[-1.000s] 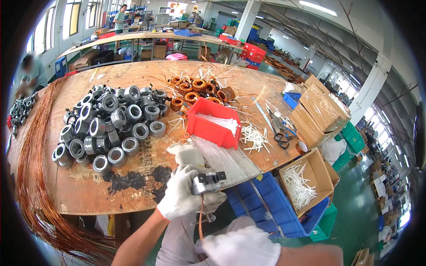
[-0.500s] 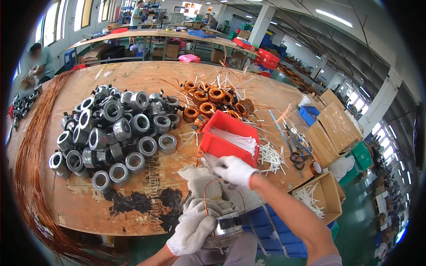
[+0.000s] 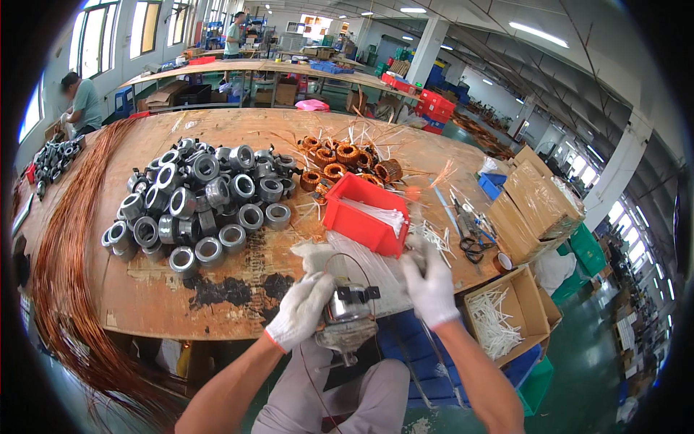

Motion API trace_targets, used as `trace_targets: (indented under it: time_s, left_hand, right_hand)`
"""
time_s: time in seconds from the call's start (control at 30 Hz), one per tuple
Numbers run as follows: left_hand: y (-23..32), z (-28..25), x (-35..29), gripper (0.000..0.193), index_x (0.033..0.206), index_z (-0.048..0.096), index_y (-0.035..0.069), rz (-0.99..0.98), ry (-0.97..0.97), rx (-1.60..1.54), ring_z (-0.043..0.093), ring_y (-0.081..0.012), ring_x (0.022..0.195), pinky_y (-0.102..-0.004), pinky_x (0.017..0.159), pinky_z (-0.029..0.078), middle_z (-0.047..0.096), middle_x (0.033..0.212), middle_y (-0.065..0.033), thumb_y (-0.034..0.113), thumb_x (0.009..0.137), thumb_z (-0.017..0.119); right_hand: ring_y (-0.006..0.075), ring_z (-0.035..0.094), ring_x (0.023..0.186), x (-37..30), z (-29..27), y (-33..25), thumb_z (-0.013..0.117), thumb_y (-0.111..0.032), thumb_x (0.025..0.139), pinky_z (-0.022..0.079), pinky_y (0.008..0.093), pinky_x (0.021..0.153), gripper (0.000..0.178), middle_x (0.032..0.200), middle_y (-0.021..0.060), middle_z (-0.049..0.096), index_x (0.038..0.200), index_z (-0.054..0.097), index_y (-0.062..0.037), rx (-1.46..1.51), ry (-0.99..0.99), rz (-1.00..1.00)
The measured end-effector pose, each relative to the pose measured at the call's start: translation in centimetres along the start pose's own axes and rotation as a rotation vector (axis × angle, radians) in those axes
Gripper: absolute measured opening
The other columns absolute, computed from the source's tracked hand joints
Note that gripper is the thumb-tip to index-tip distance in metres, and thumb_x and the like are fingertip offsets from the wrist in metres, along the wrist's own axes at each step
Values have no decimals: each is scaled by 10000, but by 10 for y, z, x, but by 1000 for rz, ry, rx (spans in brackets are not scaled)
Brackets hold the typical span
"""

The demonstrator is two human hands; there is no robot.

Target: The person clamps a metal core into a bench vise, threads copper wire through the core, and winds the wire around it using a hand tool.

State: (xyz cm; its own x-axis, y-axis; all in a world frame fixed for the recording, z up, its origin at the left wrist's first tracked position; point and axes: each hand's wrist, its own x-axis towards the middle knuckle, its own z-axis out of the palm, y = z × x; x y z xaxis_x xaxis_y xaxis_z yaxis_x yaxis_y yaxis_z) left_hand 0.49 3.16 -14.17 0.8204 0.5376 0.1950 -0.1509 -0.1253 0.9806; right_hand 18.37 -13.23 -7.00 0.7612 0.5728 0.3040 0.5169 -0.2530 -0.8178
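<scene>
My left hand [image 3: 302, 312], in a white knit glove, is closed at the left side of a silver ring core [image 3: 348, 304] with a black tab. A thin copper wire [image 3: 352, 254] arcs over the core from its fingers, and more wire hangs below that hand. Under the core is a grey clamp-like block [image 3: 347, 335] with a bolt, above my lap. My gloved right hand [image 3: 431, 286] reaches to the table beside a red bin [image 3: 367, 217] of white strips, thumb and fingers apart. Next to its fingertips lie loose white tubes [image 3: 437, 240].
Silver ring cores [image 3: 206, 168] are heaped at left, beside a long copper wire bundle [image 3: 61, 267]. Copper-wound coils [image 3: 347, 153] lie behind the bin. Scissors [image 3: 473, 246] and a tape roll [image 3: 502, 262] lie right, near a carton of white tubes [image 3: 538, 318]. A co-worker [image 3: 85, 105] sits far left.
My right hand has moved right and away from above the core to the loose white tubes. My left hand has shifted left and up with the core. The view has tilted up a little.
</scene>
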Motion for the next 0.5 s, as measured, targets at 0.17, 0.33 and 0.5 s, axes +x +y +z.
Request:
trace_targets:
  time_s: [0.17,0.33,0.5]
  left_hand:
    - [3,5,24,438,1024,722,-8,55,-14,140,605,-311,1128,-416,1017,450,686,1182,-177,358,1041,481]
    - [19,-9,59,412,942,810,63,121,-29,496,611,-325,1227,-403,1039,468,707,1269,-114,398,907,572]
    - [16,-19,98,302,926,818,17,81,-404,350,653,-228,1126,-344,968,511,719,1192,-131,296,881,713]
  right_hand:
    - [205,679,742,-156,-50,3,540,-139,1034,559,351,647,439,911,122,667,1444,461,-3,91,-320,103]
    - [262,692,715,-223,-5,14,661,5,858,573,362,619,432,1033,209,683,1283,621,73,16,-268,-148]
    - [295,691,800,-175,6,-45,601,-23,965,558,380,677,395,1001,188,670,1351,557,48,330,-359,493]
